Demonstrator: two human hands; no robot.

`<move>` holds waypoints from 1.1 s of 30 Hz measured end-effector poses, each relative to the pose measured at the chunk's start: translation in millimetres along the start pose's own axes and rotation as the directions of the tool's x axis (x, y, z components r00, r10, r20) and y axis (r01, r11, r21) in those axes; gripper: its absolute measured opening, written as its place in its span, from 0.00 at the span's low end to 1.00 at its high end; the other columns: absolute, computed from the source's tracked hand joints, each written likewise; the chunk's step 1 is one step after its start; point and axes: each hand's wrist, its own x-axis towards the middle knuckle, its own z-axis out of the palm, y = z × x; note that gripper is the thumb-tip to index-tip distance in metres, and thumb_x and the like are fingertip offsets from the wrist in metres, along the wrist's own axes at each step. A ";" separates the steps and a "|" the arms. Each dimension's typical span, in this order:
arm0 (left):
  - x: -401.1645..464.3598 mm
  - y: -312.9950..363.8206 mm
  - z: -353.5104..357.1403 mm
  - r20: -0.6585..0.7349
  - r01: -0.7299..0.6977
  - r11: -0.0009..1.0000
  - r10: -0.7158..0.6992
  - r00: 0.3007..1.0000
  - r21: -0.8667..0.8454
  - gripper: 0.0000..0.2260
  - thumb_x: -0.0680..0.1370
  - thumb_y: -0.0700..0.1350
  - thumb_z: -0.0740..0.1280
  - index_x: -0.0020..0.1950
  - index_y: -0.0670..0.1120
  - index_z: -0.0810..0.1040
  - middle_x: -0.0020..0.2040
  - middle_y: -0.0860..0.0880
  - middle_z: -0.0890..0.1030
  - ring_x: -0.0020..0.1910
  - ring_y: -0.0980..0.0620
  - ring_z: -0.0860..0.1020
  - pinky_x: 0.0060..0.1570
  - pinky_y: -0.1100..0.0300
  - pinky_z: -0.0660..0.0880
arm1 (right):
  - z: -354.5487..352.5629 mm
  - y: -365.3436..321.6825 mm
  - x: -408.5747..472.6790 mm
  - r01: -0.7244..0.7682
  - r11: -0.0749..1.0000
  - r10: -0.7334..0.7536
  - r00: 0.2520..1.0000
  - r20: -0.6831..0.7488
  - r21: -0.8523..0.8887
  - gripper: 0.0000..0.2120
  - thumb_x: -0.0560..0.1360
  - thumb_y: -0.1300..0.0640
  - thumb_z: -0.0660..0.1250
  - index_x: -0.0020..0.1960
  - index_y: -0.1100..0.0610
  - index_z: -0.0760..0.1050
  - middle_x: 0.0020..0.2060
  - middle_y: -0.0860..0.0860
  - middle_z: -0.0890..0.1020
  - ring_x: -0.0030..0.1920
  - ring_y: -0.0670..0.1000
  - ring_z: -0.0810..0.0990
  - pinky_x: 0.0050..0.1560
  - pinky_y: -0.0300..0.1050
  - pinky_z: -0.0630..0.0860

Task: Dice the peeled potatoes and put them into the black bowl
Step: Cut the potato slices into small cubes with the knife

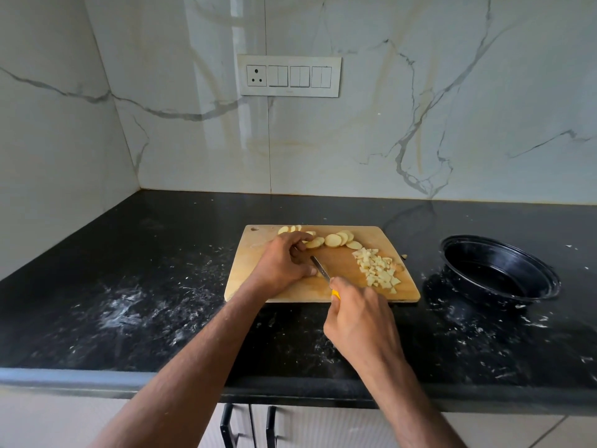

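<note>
Currently mid-dicing, step in hand is cutting slices into cubes on the cutting board (245, 279), which sits on the black speckled table (129, 286).

Left to right: left hand (284, 263) is curled over a potato piece near the board's middle-left, fingertips bent down and pinning it (the piece itself is mostly hidden under the fingers, only a pale edge shows beside the blade). Knife (319, 269) blade angles from that hand toward the near edge, tip close to the left fingers. Right hand (358, 321) is wrapped round the yellow handle, fist tight, just off the board's front edge.

Potato slices (336, 239) lie in a loose fanned row along the far edge of the board, round, pale yellow, peeled, still uncut. Diced pile (379, 268) sits on the right part of the board, small irregular chunks, some triangular (not neat cubes). One stray bit lies near the board's right edge.

Black bowl (497, 270) stands on the table to the right, apart from the board, looks empty, tilted-looking rim.

Judgement: roughly part-way through; many slices remain. Next move calls for a downward cut beside the left fingertips, keeping them tucked, then shifting cubes right. Transfer to bowl not yet started.
</note>
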 end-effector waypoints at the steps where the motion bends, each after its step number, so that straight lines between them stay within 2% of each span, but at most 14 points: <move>1: 1.3 -0.4 -0.6 0.011 0.000 1.000 0.000 1.000 0.007 0.31 0.65 0.39 0.82 0.67 0.51 0.79 0.50 0.52 0.77 0.46 0.55 0.75 0.47 0.65 0.75 | -0.4 -0.3 0.8 -0.001 1.000 0.001 1.000 0.008 -0.002 0.14 0.79 0.54 0.63 0.65 0.50 0.75 0.44 0.53 0.82 0.42 0.52 0.78 0.41 0.43 0.76; 4: 3.6 2.2 -2.6 0.063 0.002 1.000 -0.004 0.998 0.022 0.27 0.67 0.38 0.80 0.64 0.55 0.81 0.51 0.53 0.77 0.47 0.56 0.75 0.48 0.65 0.73 | -1.9 1.9 8.5 -0.003 1.000 0.003 1.000 0.031 -0.003 0.14 0.79 0.54 0.64 0.64 0.49 0.74 0.44 0.52 0.80 0.43 0.51 0.76 0.42 0.43 0.75; 7: 4.2 3.6 -3.2 0.097 -0.027 0.999 0.024 0.995 0.028 0.17 0.69 0.35 0.79 0.53 0.51 0.86 0.50 0.54 0.80 0.46 0.57 0.78 0.45 0.68 0.72 | -3.9 3.2 15.3 -0.007 1.000 0.006 0.998 0.062 0.019 0.14 0.79 0.55 0.65 0.64 0.49 0.74 0.46 0.50 0.80 0.46 0.49 0.75 0.45 0.43 0.77; 9: 2.6 3.5 -3.0 0.092 -0.034 0.999 0.032 0.995 0.021 0.12 0.69 0.34 0.78 0.50 0.47 0.87 0.49 0.54 0.80 0.45 0.59 0.78 0.45 0.69 0.72 | -4.0 2.7 13.3 0.003 1.000 -0.005 0.998 0.063 0.022 0.14 0.79 0.55 0.65 0.64 0.49 0.74 0.46 0.50 0.80 0.45 0.48 0.75 0.44 0.42 0.77; 12: 1.8 2.4 -2.1 0.067 -0.047 0.999 0.046 0.997 0.024 0.12 0.69 0.35 0.78 0.50 0.47 0.88 0.50 0.52 0.80 0.47 0.56 0.78 0.46 0.70 0.73 | -4.4 0.7 7.7 0.009 1.000 -0.011 0.999 0.052 0.029 0.13 0.79 0.55 0.64 0.63 0.49 0.74 0.42 0.49 0.77 0.42 0.49 0.74 0.41 0.42 0.76; 14: 2.9 5.6 -2.4 0.078 -0.040 0.999 0.040 0.996 0.009 0.11 0.70 0.33 0.78 0.49 0.45 0.88 0.47 0.52 0.81 0.45 0.56 0.79 0.45 0.68 0.74 | -4.3 -1.6 6.5 0.021 1.000 -0.021 0.999 0.045 0.007 0.12 0.79 0.55 0.64 0.62 0.50 0.74 0.39 0.49 0.74 0.41 0.50 0.75 0.41 0.43 0.76; 17: 8.1 10.2 -4.7 0.145 -0.033 0.998 0.025 0.989 0.056 0.10 0.70 0.34 0.77 0.46 0.47 0.88 0.45 0.51 0.84 0.47 0.52 0.80 0.50 0.58 0.78 | -3.9 -5.3 2.9 0.023 1.000 -0.023 0.998 0.064 -0.002 0.13 0.78 0.56 0.64 0.63 0.50 0.73 0.40 0.49 0.73 0.43 0.51 0.77 0.42 0.44 0.77; 19: 9.1 11.4 -7.2 0.177 -0.015 0.997 0.001 0.984 0.078 0.10 0.70 0.35 0.78 0.46 0.49 0.88 0.45 0.52 0.85 0.50 0.52 0.79 0.53 0.56 0.77 | -4.3 -5.5 0.2 0.012 1.000 -0.014 0.997 0.071 0.019 0.14 0.79 0.56 0.64 0.65 0.49 0.72 0.43 0.50 0.76 0.45 0.51 0.78 0.44 0.44 0.78; 22: 9.2 10.7 -8.6 0.192 0.008 0.997 -0.024 0.981 0.081 0.10 0.71 0.36 0.77 0.46 0.50 0.88 0.45 0.53 0.85 0.49 0.53 0.79 0.51 0.57 0.77 | -5.7 -5.2 0.9 0.008 0.999 -0.011 0.997 0.079 0.033 0.16 0.80 0.55 0.64 0.67 0.48 0.71 0.45 0.51 0.77 0.46 0.50 0.77 0.45 0.44 0.78; 24: 8.6 11.1 -7.9 0.198 0.004 0.996 -0.022 0.980 0.092 0.09 0.72 0.37 0.77 0.48 0.50 0.88 0.43 0.53 0.84 0.45 0.56 0.76 0.45 0.61 0.74 | -7.0 -5.1 0.7 0.018 0.999 -0.021 0.997 0.077 0.028 0.16 0.80 0.55 0.64 0.68 0.48 0.71 0.44 0.50 0.75 0.45 0.50 0.76 0.44 0.43 0.77; 27: 7.8 11.5 -7.8 0.197 0.009 0.996 -0.027 0.980 0.089 0.09 0.72 0.38 0.77 0.48 0.50 0.88 0.44 0.50 0.84 0.42 0.57 0.73 0.41 0.64 0.70 | -8.6 -1.2 -5.1 0.030 0.999 -0.032 0.997 0.067 0.018 0.14 0.80 0.55 0.63 0.66 0.49 0.72 0.41 0.48 0.71 0.41 0.48 0.72 0.40 0.39 0.72; 30: 6.5 11.0 -9.0 0.190 -0.007 0.998 -0.006 0.982 0.068 0.10 0.72 0.38 0.77 0.45 0.54 0.87 0.45 0.52 0.84 0.45 0.57 0.75 0.42 0.69 0.70 | -12.7 4.2 -15.8 0.014 0.999 -0.015 0.999 0.052 0.029 0.10 0.80 0.54 0.64 0.61 0.48 0.74 0.38 0.47 0.74 0.39 0.48 0.73 0.37 0.39 0.71; 33: 3.3 9.1 -8.4 0.183 0.002 0.998 -0.015 0.983 0.069 0.09 0.74 0.40 0.76 0.47 0.55 0.86 0.49 0.56 0.82 0.51 0.58 0.76 0.50 0.67 0.71 | -18.0 15.5 -22.7 -0.031 0.998 0.029 0.999 0.032 0.062 0.08 0.77 0.54 0.67 0.55 0.48 0.77 0.38 0.46 0.80 0.39 0.50 0.79 0.38 0.44 0.78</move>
